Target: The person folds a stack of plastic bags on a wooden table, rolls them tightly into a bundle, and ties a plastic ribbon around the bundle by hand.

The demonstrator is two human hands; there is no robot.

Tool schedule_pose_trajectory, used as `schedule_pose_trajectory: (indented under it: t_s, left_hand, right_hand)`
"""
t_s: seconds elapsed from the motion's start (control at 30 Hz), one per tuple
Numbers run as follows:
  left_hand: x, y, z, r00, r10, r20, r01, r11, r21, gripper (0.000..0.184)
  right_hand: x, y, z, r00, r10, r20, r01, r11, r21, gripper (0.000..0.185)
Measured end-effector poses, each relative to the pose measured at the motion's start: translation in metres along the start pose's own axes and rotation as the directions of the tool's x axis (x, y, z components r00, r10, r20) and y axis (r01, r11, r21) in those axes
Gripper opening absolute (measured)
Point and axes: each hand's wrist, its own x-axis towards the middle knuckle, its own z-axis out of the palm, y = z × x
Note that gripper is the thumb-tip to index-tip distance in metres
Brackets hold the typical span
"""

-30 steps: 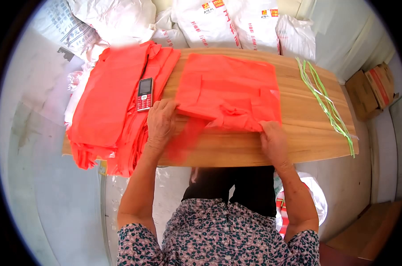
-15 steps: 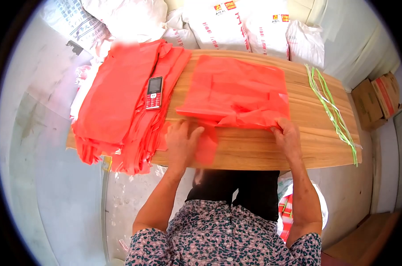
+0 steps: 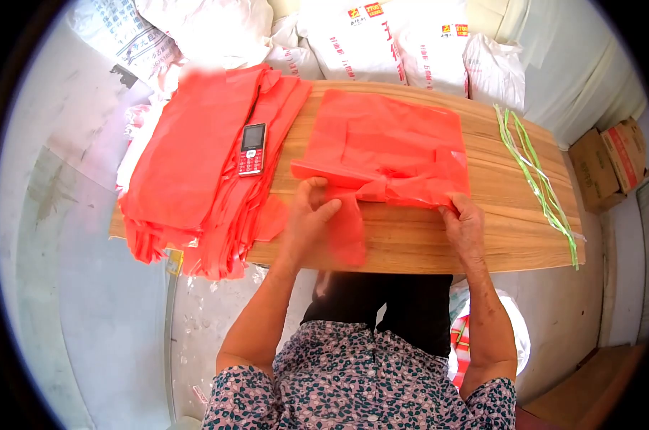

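One red bag (image 3: 396,136): right fingers (image 3: 460,205) pinch its near corner; left fingers (image 3: 311,188), loosely parted, touch its edge.

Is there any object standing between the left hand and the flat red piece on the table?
Nothing visible: the left hand is at the near left edge of the red piece, the right hand at its near right corner. The phone lies farther left, on the red stack.

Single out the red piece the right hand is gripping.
The red piece lying apart, with its near right corner in the right hand; the other red pieces lie stacked to its left, a phone on top.
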Motion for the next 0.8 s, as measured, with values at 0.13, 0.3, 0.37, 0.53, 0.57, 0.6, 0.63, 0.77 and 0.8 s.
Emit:
schedule_pose_trajectory:
  t_s: [0.13,0.3,0.37,0.53,0.57,0.6,0.63,0.77,0.8]
  left_hand:
    - [-0.005,0.002,0.001,0.996,-0.067,-0.064,0.056,0.986,-0.158,0.031]
    - [-0.025,0.024,-0.039,0.992,-0.118,-0.032,0.093,0.898,-0.429,0.019]
    - [-0.035,0.032,-0.047,0.989,-0.129,-0.066,0.089,0.902,-0.422,0.018]
    - [-0.053,0.04,-0.05,0.973,-0.22,-0.065,0.161,0.857,-0.49,0.016]
    - [-0.058,0.041,-0.049,0.971,-0.23,-0.065,0.17,0.855,-0.49,0.017]
    - [-0.061,0.043,-0.048,0.969,-0.239,-0.065,0.178,0.853,-0.49,0.017]
    - [-0.061,0.044,-0.047,0.963,-0.253,-0.088,0.178,0.85,-0.497,0.016]
    - [-0.056,0.049,-0.041,0.928,-0.325,-0.18,0.178,0.813,-0.554,0.021]
    - [-0.051,0.052,-0.039,0.917,-0.347,-0.199,0.177,0.798,-0.576,0.024]
  right_hand:
    - [-0.005,0.006,-0.001,0.98,-0.195,-0.033,0.189,0.973,-0.133,0.024]
    - [-0.024,0.0,-0.007,0.958,-0.288,-0.014,0.27,0.912,-0.308,0.031]
    - [-0.029,0.002,-0.006,0.952,-0.307,0.0,0.29,0.9,-0.326,0.033]
    - [-0.042,0.003,-0.006,0.953,-0.299,0.049,0.295,0.88,-0.373,0.042]
    - [-0.043,-0.001,-0.007,0.955,-0.289,0.072,0.294,0.878,-0.379,0.045]
    - [-0.045,-0.002,-0.009,0.955,-0.279,0.095,0.294,0.875,-0.385,0.047]
    - [-0.047,0.001,-0.01,0.955,-0.275,0.106,0.295,0.879,-0.374,0.048]
    - [-0.051,0.007,-0.012,0.953,-0.268,0.139,0.299,0.901,-0.314,0.046]
    - [-0.051,0.006,-0.012,0.953,-0.268,0.142,0.299,0.907,-0.296,0.043]
